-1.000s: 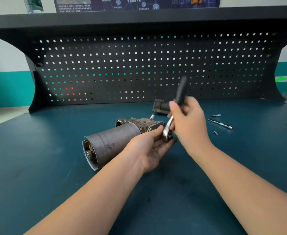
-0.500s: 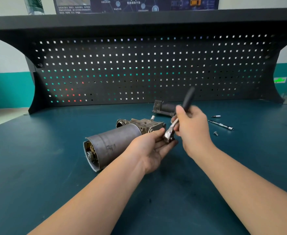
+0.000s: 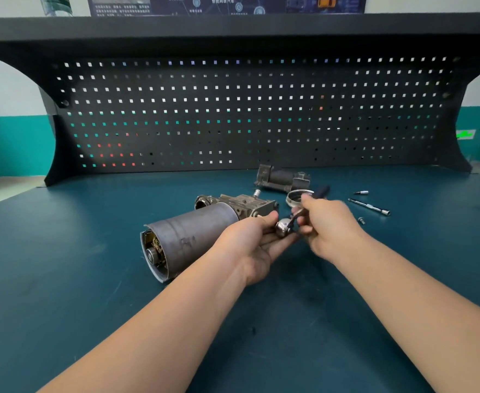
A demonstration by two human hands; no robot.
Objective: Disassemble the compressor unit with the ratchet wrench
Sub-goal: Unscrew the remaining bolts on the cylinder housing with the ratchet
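The compressor unit lies on its side on the blue bench, a grey motor cylinder toward me with a cast metal block behind it. My left hand lies palm-up against its right end, fingers extended under the chrome head of the ratchet wrench. My right hand grips the wrench's handle, which now lies low and points away to the right, its black grip showing past my fingers. The wrench head sits at the block's right end; the bolt there is hidden.
A removed metal part lies behind the compressor, with a loose metal ring in front of it. To the right lie an extension bar, a small bit and a bolt. A black pegboard closes off the bench's back.
My right hand has swung the wrench handle down from nearly upright to low and pointing right. My left hand has stayed at the wrench head and the compressor has not moved.
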